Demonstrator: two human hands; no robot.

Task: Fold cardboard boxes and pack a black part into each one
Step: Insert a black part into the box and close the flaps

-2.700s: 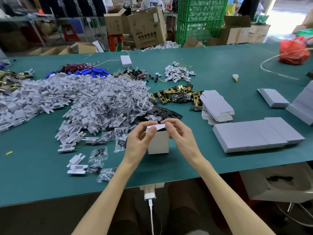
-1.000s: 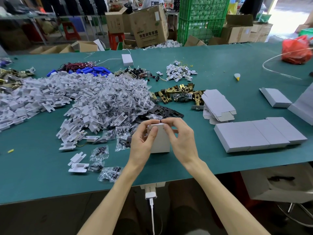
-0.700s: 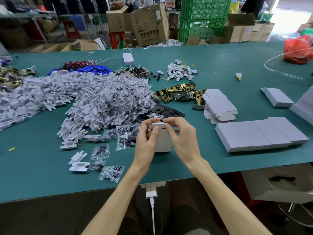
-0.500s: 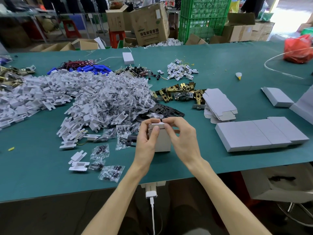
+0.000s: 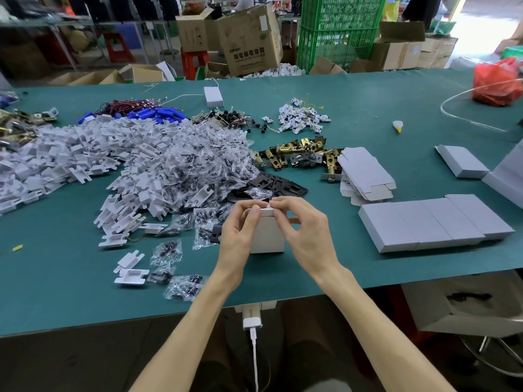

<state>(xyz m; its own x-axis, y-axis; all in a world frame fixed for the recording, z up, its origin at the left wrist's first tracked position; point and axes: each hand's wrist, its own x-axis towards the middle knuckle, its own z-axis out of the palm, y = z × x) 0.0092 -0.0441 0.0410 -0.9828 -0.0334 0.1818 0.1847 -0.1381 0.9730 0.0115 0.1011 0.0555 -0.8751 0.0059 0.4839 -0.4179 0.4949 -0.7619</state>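
Note:
A small white cardboard box [image 5: 267, 236] stands upright on the green table [image 5: 56, 287] near the front edge. My left hand [image 5: 236, 236] grips its left side, thumb up at the top edge. My right hand [image 5: 304, 233] curls over the top from the right, fingertips pinching the closing flap. Flat black parts [image 5: 278, 183] lie in a small heap just behind the box; one more black part [image 5: 216, 233] shows beside my left hand. What is inside the box is hidden.
A big pile of white plastic pieces [image 5: 85, 162] and bagged screws [image 5: 195, 168] fills the left. Brass latches [image 5: 300, 154] and flat box blanks [image 5: 365, 174] lie behind right. Finished boxes [image 5: 433, 222] line up at right. A charger cable [image 5: 253, 335] hangs below the edge.
The top flap, raised 2.7 s ago, now lies down on the box. Both hands have stayed on the box's top, fingers shifting slightly.

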